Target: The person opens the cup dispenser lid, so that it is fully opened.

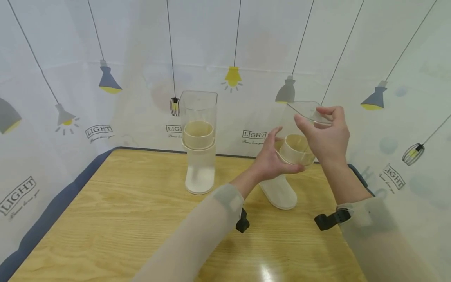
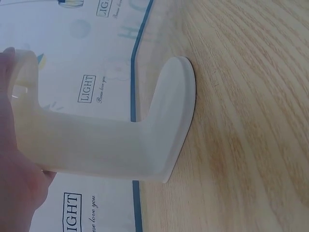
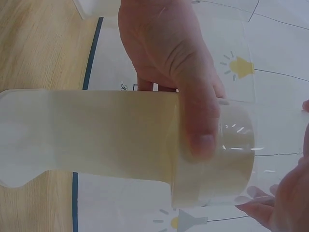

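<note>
On the right of the table stands a white stand [image 1: 280,192] with a broad foot and a round collar [image 1: 296,149] at its top. My left hand [image 1: 269,158] grips this collar, with the thumb across its front, as the right wrist view shows. A clear, open-topped plastic container [image 3: 236,126] sits in the collar and rises above it. My right hand [image 1: 329,137] pinches the container's upper rim between thumb and fingers. In the left wrist view the stand's foot [image 2: 174,106] rests flat on the wood, and the container is hidden.
A matching white stand [image 1: 201,168] with its own clear container [image 1: 199,105] stands upright to the left. Both are near the back edge of the wooden table [image 1: 116,219]. Behind it hangs a pale curtain [image 1: 141,47] printed with lamps. Black straps sit on both wrists.
</note>
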The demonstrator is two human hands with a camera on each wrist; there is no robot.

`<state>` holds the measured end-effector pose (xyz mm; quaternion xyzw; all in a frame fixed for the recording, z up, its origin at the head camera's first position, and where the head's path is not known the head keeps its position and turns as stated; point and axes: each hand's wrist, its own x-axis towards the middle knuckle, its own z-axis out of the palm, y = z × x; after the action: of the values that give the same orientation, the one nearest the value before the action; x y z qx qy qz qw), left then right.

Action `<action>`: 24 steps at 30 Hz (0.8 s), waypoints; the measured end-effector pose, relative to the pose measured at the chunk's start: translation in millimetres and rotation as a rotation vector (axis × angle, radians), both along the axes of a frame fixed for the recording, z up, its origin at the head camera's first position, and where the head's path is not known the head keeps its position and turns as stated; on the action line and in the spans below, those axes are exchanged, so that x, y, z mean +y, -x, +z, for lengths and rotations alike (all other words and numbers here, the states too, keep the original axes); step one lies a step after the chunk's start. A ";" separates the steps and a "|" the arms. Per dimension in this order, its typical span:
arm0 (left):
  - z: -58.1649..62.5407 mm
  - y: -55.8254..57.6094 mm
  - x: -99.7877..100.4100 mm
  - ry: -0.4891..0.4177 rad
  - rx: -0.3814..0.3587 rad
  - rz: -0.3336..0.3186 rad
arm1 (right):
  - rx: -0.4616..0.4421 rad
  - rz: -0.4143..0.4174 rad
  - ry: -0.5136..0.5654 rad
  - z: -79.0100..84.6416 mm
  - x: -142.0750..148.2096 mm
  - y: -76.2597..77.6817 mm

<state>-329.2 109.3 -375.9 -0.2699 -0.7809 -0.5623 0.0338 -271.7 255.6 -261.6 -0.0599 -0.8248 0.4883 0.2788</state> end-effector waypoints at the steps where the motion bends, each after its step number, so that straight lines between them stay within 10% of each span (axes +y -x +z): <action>1: -0.2 0.2 -0.2 -0.002 -0.002 -0.004 | -0.002 0.000 0.000 0.0 -0.2 -0.4; 18: -0.9 3.0 0.8 -0.042 0.020 -0.044 | 0.130 -0.009 -0.036 14.1 -1.0 -5.2; 24: -4.1 -0.5 -0.4 -0.049 -0.077 -0.017 | 0.166 -0.021 0.006 25.1 3.8 -6.8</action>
<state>-328.7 108.9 -380.0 -0.2537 -0.7654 -0.5914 0.0057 -264.9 259.4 -236.5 -0.0287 -0.7967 0.4910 0.3512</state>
